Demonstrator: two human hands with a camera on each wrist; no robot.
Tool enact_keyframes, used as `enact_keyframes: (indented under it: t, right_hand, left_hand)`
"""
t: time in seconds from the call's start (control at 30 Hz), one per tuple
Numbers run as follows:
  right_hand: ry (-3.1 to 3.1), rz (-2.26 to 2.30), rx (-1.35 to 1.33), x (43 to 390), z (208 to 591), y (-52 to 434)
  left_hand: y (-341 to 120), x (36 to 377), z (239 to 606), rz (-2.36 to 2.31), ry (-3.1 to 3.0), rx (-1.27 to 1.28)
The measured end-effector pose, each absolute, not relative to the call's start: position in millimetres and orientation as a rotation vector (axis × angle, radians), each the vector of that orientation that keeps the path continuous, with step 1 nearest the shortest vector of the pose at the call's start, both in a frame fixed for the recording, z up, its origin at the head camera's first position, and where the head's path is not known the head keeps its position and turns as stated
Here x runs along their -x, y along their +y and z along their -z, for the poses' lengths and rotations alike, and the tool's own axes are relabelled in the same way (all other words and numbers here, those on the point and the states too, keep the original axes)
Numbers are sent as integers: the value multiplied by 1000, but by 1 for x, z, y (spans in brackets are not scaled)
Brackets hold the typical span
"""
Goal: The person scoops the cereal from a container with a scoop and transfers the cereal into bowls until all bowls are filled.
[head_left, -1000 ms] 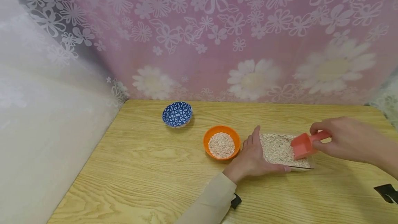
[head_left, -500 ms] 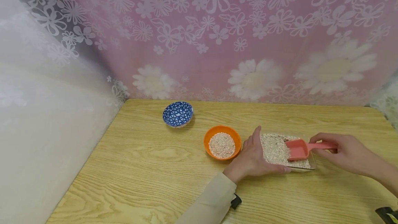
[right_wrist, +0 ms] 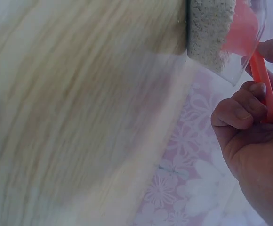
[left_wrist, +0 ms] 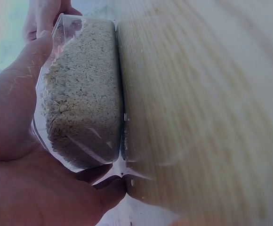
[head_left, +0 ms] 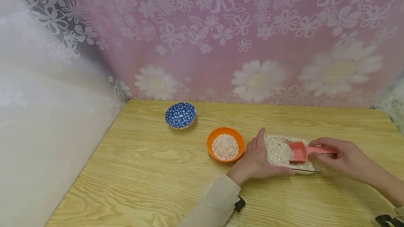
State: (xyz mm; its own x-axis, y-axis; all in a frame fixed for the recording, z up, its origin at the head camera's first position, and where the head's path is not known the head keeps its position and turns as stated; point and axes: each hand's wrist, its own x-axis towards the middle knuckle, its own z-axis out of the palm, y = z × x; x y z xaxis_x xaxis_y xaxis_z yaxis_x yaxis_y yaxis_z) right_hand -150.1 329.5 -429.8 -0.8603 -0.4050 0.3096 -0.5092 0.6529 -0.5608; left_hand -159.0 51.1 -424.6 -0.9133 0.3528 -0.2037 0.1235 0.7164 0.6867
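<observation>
My right hand (head_left: 345, 155) grips the handle of a pinkish-red scoop (head_left: 298, 151), whose bowl lies in the oat flakes (head_left: 278, 150). The flakes fill much of a clear rectangular container (left_wrist: 87, 94) standing on the table. Its near right part holds fewer flakes in the right wrist view, where the scoop's bowl shows through the wall. My left hand (head_left: 257, 158) holds the container around its left end, thumb along the near side and fingers at the end wall. Just left of that hand sits an orange bowl (head_left: 210, 150) with a heap of pale flakes in it.
A blue-and-white patterned bowl (head_left: 180, 115) stands farther back on the left of the wooden table (head_left: 142, 171). A pink flowered curtain (head_left: 202, 45) hangs along the table's back edge, and a white sheet (head_left: 56, 122) borders the left side.
The scoop has moved left and deeper into the flakes, tilting flatter, then drawn slightly farther left with my right hand following. My left hand and both bowls have stayed in place.
</observation>
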Motion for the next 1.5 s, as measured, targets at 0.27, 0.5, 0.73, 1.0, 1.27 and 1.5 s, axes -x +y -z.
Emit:
enact_keyframes:
  t: [0.27,0.5,0.73,1.0,1.27,1.5]
  right_hand:
    - [-2768,-1113,-697,150,433,331]
    - [-2777,-1239,-662,151,433,335]
    - [-2764,-1186,-663,150,433,322]
    - [-2737,-1220,-657,148,433,320]
    - [-2851,-1388,-404,144,430,335]
    - [-2691,-1622,-446,143,429,342]
  left_hand:
    - [51,159,425,-1005,2601,-369]
    - [51,159,425,-1008,2604,-368]
    - [51,158,425,-1018,2596,-366]
    - [51,158,426,-1001,2609,-360]
    - [50,158,427,-992,2614,-378]
    - [50,157,424,-969,2622,-397]
